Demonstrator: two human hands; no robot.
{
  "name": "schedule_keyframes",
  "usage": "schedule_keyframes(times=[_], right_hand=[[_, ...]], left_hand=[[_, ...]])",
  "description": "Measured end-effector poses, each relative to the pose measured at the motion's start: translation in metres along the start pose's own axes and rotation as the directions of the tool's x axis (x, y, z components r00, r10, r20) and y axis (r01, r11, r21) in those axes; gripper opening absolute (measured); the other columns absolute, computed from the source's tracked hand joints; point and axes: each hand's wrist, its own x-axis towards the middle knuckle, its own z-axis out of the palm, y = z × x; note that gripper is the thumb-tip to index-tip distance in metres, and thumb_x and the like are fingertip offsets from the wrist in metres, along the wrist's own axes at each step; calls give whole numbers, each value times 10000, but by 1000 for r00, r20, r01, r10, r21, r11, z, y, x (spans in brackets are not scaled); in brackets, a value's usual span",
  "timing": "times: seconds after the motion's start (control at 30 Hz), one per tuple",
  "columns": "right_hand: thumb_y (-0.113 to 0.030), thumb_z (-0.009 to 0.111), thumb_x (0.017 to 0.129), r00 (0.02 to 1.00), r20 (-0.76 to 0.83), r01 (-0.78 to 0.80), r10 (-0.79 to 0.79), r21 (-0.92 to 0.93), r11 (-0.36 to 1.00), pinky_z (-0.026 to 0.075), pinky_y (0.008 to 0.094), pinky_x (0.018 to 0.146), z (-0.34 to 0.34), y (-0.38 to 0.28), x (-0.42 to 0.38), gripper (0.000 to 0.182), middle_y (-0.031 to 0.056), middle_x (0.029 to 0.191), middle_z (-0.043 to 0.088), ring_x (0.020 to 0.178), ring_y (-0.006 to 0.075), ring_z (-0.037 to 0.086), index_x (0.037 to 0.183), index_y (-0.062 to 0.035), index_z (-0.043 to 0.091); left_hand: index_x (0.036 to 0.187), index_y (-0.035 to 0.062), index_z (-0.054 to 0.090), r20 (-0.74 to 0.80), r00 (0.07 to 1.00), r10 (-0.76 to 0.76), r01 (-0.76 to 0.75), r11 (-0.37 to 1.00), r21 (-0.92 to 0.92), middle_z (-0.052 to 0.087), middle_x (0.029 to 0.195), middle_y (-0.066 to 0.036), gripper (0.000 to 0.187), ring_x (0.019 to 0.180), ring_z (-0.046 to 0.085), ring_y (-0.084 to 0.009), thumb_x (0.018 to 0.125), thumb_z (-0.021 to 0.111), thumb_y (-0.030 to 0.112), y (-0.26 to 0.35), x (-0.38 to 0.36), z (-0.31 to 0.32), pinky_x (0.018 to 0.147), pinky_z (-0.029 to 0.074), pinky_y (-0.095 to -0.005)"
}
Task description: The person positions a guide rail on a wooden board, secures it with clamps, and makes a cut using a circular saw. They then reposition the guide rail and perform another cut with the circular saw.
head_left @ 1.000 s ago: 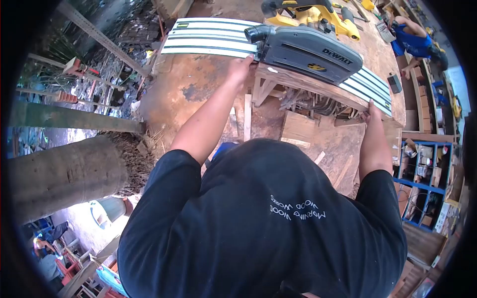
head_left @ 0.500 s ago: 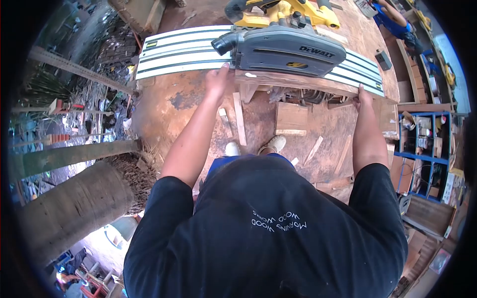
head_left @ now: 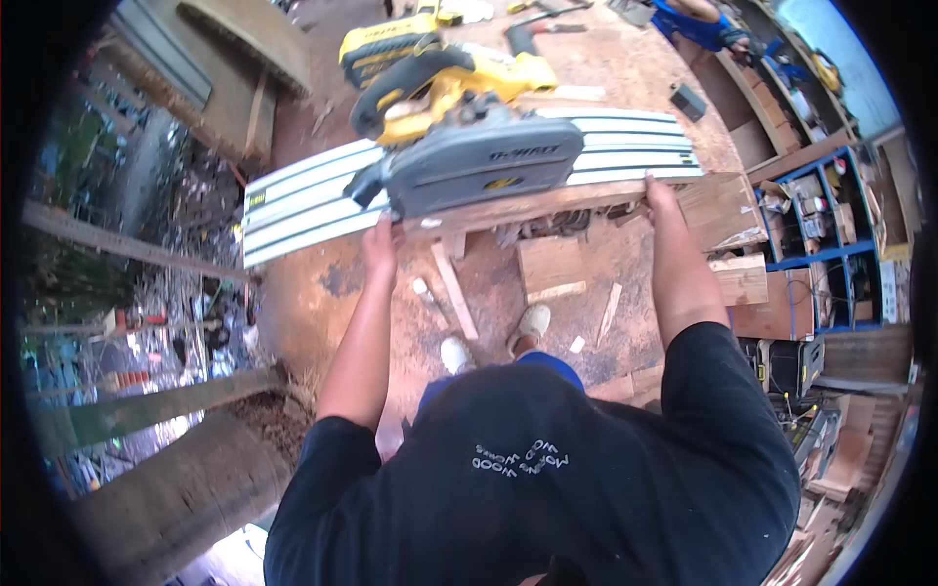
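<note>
Gripping the near edge of the wooden board (head_left: 547,203) with fingers closed, the left hand (head_left: 380,237) and right hand (head_left: 660,199) hold it under the guide rail (head_left: 303,203) and track saw (head_left: 479,161).

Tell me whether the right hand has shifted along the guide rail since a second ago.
Cannot tell for sure: the camera itself swung. The right hand grips the board's edge below the guide rail near its right end, much as it did against the rail before.
</note>
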Motion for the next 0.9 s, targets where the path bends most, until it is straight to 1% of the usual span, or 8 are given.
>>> schedule_keyframes(times=[0.03, 0.13, 0.3, 0.57, 0.67, 0.77, 0.87, 0.9], right_hand=[[-439, 541, 921, 1000, 13, 8, -8, 15, 1000, 473, 443, 778, 1, 2, 3, 551, 116, 1174, 556, 988, 257, 565, 1298, -47, 453], [-450, 544, 914, 999, -33, 14, -15, -30, 999, 484, 368, 566, 1, 4, -1, 487, 113, 1046, 578, 827, 227, 572, 1175, -38, 548], [-423, 512, 931, 989, 149, 11, -22, 70, 997, 442, 491, 860, -7, 5, -3, 471, 100, 1180, 507, 1035, 260, 483, 1259, -89, 457], [-448, 450, 946, 950, 278, 149, -140, -13, 989, 493, 426, 757, -19, 9, 5, 482, 124, 1160, 519, 1009, 247, 508, 1227, -57, 467], [-476, 439, 941, 940, 287, 191, -184, 1, 981, 509, 428, 755, -13, 21, 20, 533, 131, 1197, 512, 1021, 258, 515, 1245, -39, 453], [-547, 425, 926, 930, 305, 230, -206, -44, 972, 514, 424, 761, -10, 26, 27, 629, 144, 1250, 490, 1020, 269, 521, 1283, -30, 419], [-645, 384, 895, 877, 459, 141, -143, 39, 989, 505, 418, 763, -16, 30, 21, 775, 168, 1310, 452, 1086, 315, 510, 1387, -52, 307], [-645, 384, 895, 866, 480, 148, -144, 31, 989, 505, 418, 763, -18, 33, 18, 775, 168, 1310, 452, 1086, 315, 510, 1387, -52, 307]], left_hand=[[1075, -6, 587, -7, 1000, -5, 5, 1000, 4, 625, 948, -88, 464, 851, 588, -179, 957, 443, 420, 2, 0, 0, 753, 476, -322], [1061, 14, 588, -3, 1000, -3, 3, 1000, 24, 624, 948, -66, 438, 812, 566, -156, 965, 432, 411, 1, 3, -2, 731, 466, -301], [1060, 32, 586, -49, 998, -34, 35, 999, 23, 619, 946, -62, 431, 829, 570, -161, 962, 426, 421, 6, -4, 2, 726, 471, -317], [1086, 52, 562, -223, 971, -85, 108, 990, 91, 560, 960, -38, 429, 804, 508, -158, 964, 395, 428, 18, -12, 21, 688, 476, -339], [1108, 69, 570, -276, 955, -108, 126, 991, 49, 592, 1039, -34, 425, 907, 544, -156, 963, 405, 433, 14, -20, 25, 781, 462, -352], [1252, 37, 482, -326, 945, -27, 82, 984, 156, 549, 1172, -73, 510, 1059, 520, -202, 960, 401, 448, 2, -51, 39, 847, 453, -374], [1137, -15, 579, -470, 874, 126, 32, 949, 313, 614, 1071, -157, 454, 1029, 568, -256, 938, 497, 386, -40, -82, 39, 882, 449, -375], [1138, -17, 580, -388, 901, 195, -16, 907, 420, 615, 1075, -175, 437, 1042, 565, -262, 927, 521, 362, -34, -109, 47, 898, 441, -372]])
